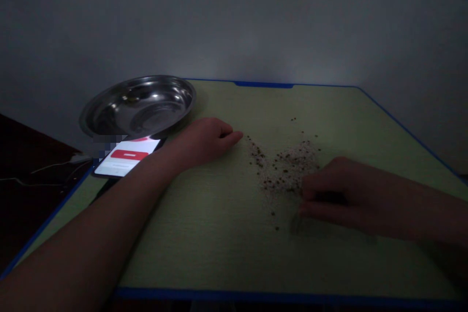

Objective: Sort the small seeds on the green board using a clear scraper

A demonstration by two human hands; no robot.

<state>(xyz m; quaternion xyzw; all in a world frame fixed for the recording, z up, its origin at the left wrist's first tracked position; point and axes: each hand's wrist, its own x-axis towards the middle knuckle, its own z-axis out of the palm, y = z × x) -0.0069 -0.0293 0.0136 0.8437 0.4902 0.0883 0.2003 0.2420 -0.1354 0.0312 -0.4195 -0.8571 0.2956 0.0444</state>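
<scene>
The right hand (340, 195) bends its fingers and thumb at the near right edge of the pale grains (296, 161), probably so the tips reach small pieces, though I cannot tell whether they pinch anything; the left hand (204, 141) is loosely curled left of the pile, its grip equally unclear. Dark beans (277, 228) lie scattered through the grains on the table (201, 243), while the bowl (153, 107) and lit phone (124, 158) sit leftward, seemingly out of the way.
</scene>
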